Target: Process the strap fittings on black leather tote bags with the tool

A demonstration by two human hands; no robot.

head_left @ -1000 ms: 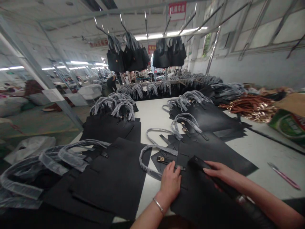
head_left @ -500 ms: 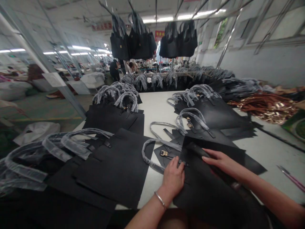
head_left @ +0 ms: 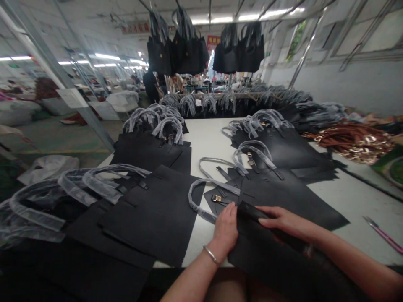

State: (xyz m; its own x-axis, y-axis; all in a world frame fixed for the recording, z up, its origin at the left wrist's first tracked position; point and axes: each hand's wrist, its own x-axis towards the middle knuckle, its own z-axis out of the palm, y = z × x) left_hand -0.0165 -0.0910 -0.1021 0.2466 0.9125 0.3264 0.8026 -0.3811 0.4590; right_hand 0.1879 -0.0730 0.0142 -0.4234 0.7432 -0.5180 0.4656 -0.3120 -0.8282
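Note:
A black leather bag panel (head_left: 258, 251) lies close to me at the table's near edge, its upper edge folded over. My right hand (head_left: 283, 222) is closed around that folded edge, thumb on one side and fingers on the other. At the panel's left corner, my left hand (head_left: 226, 228) has its fingers pressed together on the leather; their tips are partly hidden. Just beyond the left hand are a gold buckle (head_left: 216, 198) on a black strap and a plastic-wrapped handle (head_left: 191, 200). Another flat black panel (head_left: 292, 197) lies behind the right hand.
Stacked black panels with wrapped handles (head_left: 157, 214) cover the table's left side. More panels (head_left: 283, 147) lie at the back right. Pink-handled scissors (head_left: 382, 235) and a pile of brown straps (head_left: 355, 140) are on the right. Finished black bags (head_left: 189, 54) hang overhead.
The folded edge of the panel has come down and nearer to me, uncovering more of the panel behind. Both hands have moved slightly toward me, the left one now against the panel's corner.

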